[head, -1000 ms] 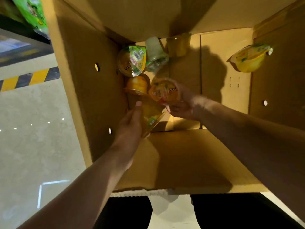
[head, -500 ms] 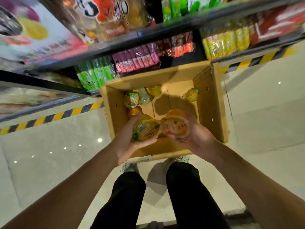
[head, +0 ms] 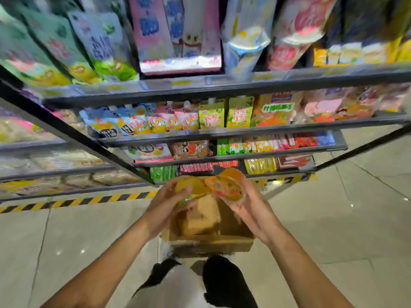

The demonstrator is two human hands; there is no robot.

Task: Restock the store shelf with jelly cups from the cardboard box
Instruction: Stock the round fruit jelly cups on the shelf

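Note:
My left hand (head: 165, 202) grips a yellow jelly cup (head: 192, 187) with a green-edged lid, held above the open cardboard box (head: 211, 243) on the floor. My right hand (head: 248, 204) holds an orange jelly cup (head: 226, 185) from below, its lid tilted towards me. The two cups touch side by side in front of the lowest shelf. The box's inside is blurred and partly hidden by my hands.
A black metal store shelf (head: 222, 85) with several tiers rises ahead, packed with colourful snack pouches (head: 211, 115) and packets. A yellow-black hazard stripe (head: 89, 200) runs along its base. My legs (head: 222, 283) stand just behind the box on the tiled floor.
Both hands have lifted the two jelly cups out of the box and up. My view has risen from the box interior to the shelves.

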